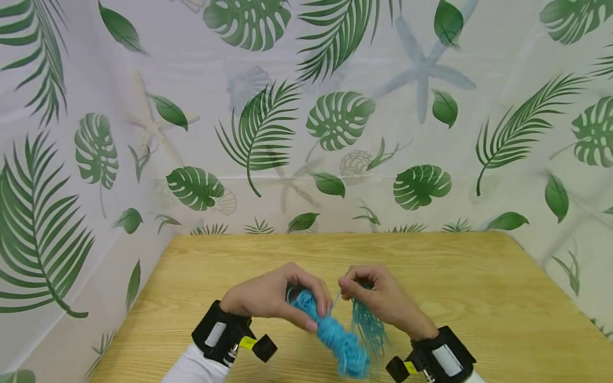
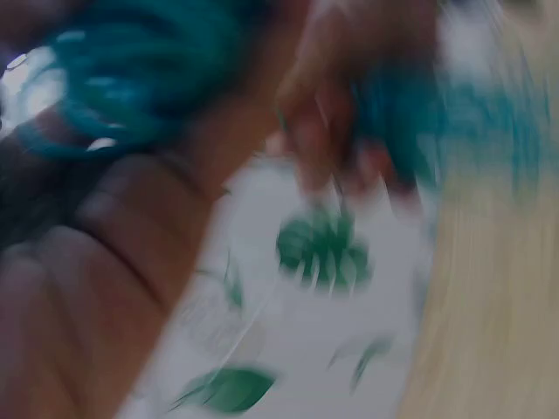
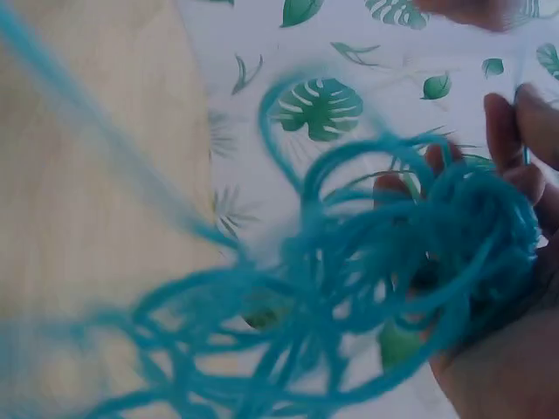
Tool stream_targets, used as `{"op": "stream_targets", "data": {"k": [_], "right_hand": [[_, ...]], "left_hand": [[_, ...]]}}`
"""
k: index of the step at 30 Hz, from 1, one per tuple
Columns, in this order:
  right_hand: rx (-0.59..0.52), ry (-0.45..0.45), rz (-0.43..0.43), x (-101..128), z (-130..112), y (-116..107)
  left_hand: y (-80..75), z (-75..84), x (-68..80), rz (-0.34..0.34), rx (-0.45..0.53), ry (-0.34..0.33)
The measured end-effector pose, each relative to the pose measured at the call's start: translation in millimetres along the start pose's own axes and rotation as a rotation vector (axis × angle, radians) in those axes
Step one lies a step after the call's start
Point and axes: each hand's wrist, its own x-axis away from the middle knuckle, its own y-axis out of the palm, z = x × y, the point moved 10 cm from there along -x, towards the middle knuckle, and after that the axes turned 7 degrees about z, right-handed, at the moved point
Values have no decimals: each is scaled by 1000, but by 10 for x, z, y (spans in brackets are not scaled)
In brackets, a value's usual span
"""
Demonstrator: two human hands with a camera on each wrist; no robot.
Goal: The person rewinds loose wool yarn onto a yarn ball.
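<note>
A long bundle of blue yarn, wrapped round its middle, hangs down toward the table's near side. My left hand grips its upper end between thumb and fingers. To the right, my right hand pinches a single strand between thumb and forefinger, and that strand runs across to the bundle. Loose loops of yarn are gathered in the right palm and trail out below it. The left wrist view is blurred, with the looped end of the bundle near the left palm.
A wooden table lies under both hands. Behind and beside it hangs a white cloth printed with green leaves, starfish and shells. Each wrist wears a black strap with a small camera.
</note>
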Motion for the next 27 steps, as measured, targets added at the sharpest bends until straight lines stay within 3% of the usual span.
{"op": "stream_targets", "data": {"k": [1,2,4,6,7,9,12,18,22,25,27], "right_hand": [[-40,12,-23,12,22,36],[-72,26,-42,27,42,77],[-125,52,-78,57,69,165],[-140,78,-85,81,79,216],[-133,81,-75,86,76,220],[-122,77,-66,101,58,218],[-101,67,-75,129,41,205],[11,49,-81,156,85,211],[226,73,-33,172,154,150],[414,114,-21,224,243,83],[481,145,-35,281,322,48]], "left_hand": [[-33,31,-22,45,174,17],[-131,39,-45,154,314,35],[-422,-10,-25,467,507,56],[-693,-107,81,771,535,41],[-797,-156,144,890,537,19],[-948,-223,256,1049,556,-17],[-1047,-248,331,1117,612,-39],[-1035,-147,310,1080,778,12],[-1042,-94,324,1070,893,34],[-1097,-41,371,1084,931,59],[-1159,10,412,1093,957,81]]}}
